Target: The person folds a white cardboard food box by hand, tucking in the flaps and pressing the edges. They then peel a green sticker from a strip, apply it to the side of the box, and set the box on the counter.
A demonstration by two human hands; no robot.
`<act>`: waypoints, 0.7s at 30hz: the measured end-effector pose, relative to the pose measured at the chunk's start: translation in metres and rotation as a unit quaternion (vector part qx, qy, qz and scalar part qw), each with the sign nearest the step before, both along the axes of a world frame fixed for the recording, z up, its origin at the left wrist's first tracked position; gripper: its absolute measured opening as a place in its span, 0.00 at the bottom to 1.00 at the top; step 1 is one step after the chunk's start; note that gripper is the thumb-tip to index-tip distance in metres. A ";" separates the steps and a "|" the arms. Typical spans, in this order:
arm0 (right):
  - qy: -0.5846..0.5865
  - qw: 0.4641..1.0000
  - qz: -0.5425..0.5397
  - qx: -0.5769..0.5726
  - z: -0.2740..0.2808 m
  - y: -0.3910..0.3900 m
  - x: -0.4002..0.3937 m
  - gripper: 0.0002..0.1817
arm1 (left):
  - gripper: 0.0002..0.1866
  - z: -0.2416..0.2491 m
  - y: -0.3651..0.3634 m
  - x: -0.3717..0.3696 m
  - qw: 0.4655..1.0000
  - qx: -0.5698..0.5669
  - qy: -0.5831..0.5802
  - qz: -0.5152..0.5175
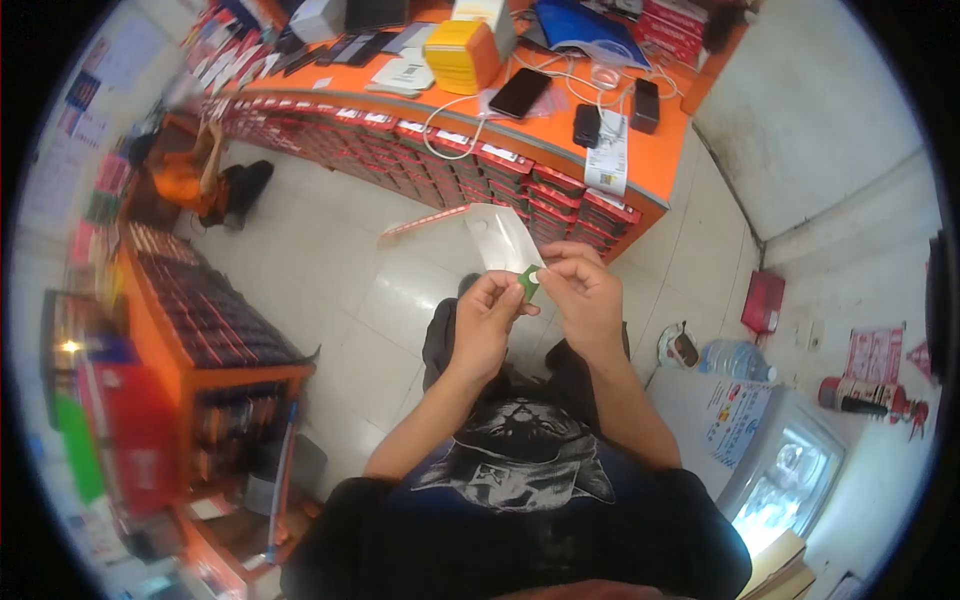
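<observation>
In front of my chest, my left hand (487, 315) is closed, pinching a small green piece (528, 283) with a pale round spot on it. My right hand (585, 298) is closed too; its thumb and index finger meet at the edge of the green piece and the lower corner of a clear, shiny plastic sheet (503, 238). The sheet sticks out away from me, with a strip (425, 222) of red and white marks running left from its top. Fingers partly cover where the sheet and green piece meet.
Beyond my hands, an orange counter (655, 150) holds phones (520, 93), cables and a yellow box (462, 56), above rows of red boxes. A person in orange (185, 180) is at far left. To my right are a water bottle (738, 360) and a fire extinguisher (872, 400).
</observation>
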State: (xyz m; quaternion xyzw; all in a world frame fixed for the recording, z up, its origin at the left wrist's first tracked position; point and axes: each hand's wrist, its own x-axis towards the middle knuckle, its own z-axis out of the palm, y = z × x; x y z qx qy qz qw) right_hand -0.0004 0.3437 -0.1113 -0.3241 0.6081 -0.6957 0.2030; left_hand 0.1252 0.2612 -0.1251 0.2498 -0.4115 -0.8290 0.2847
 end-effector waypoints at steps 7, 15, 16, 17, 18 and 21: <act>0.116 0.993 -0.002 -0.009 0.014 0.000 0.020 0.03 | 0.07 0.007 0.004 0.016 0.999 0.020 0.040 0.001; 0.097 0.995 0.015 -0.001 0.016 0.002 0.022 0.04 | 0.07 0.009 0.006 0.022 0.999 0.011 0.050 -0.004; 0.097 0.995 0.019 0.003 0.016 0.002 0.022 0.04 | 0.07 0.009 0.005 0.022 0.998 0.016 0.055 -0.006; 0.100 0.995 0.021 0.002 0.016 0.002 0.021 0.04 | 0.07 0.010 0.006 0.022 0.998 0.015 0.057 -0.004; 0.118 0.993 0.022 0.008 0.017 0.002 0.021 0.04 | 0.07 0.010 0.006 0.022 0.997 0.022 0.070 0.005; 0.138 0.990 0.033 0.018 0.018 0.004 0.023 0.04 | 0.07 0.010 0.006 0.022 0.995 0.044 0.085 0.020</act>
